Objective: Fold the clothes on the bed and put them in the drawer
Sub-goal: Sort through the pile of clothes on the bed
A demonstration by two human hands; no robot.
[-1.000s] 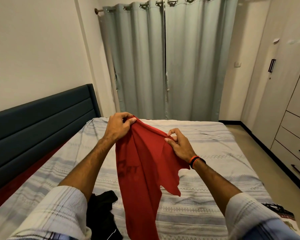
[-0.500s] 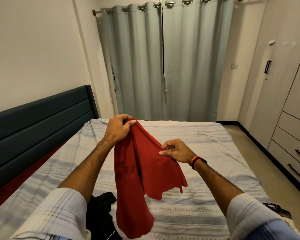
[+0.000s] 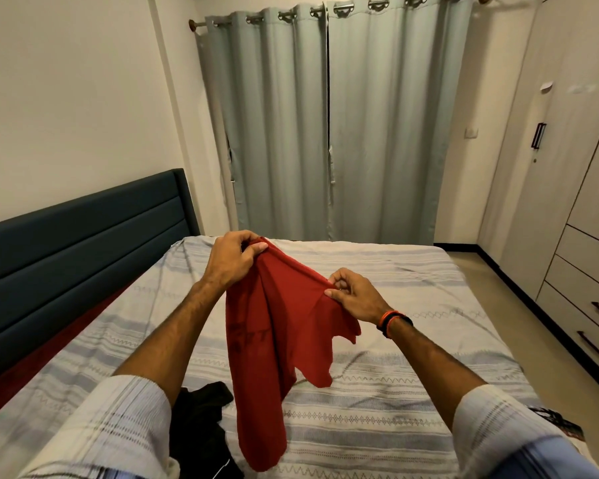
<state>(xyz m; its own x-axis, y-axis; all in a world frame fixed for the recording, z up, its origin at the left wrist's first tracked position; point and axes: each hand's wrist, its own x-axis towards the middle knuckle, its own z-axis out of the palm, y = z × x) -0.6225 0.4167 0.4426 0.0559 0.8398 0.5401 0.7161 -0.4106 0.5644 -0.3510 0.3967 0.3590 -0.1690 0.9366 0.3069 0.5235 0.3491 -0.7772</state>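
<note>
Both arms reach forward, left hand [image 3: 234, 257] raised higher, right hand [image 3: 355, 295] pinching.

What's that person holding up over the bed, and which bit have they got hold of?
A red garment, held along its top edge: the left hand grips the higher end, the right hand pinches the lower end. The rest hangs loose above the bed.

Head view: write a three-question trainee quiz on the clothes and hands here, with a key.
1. True or false: the red garment lies folded flat on the bed.
2. Which hand holds the garment higher? A) left hand B) right hand
3. Fill in: the black garment lies on the bed beside the person's ____ sleeve.

Key
1. False: both hands pinch it and it hangs above the bed.
2. A.
3. Left.
</note>
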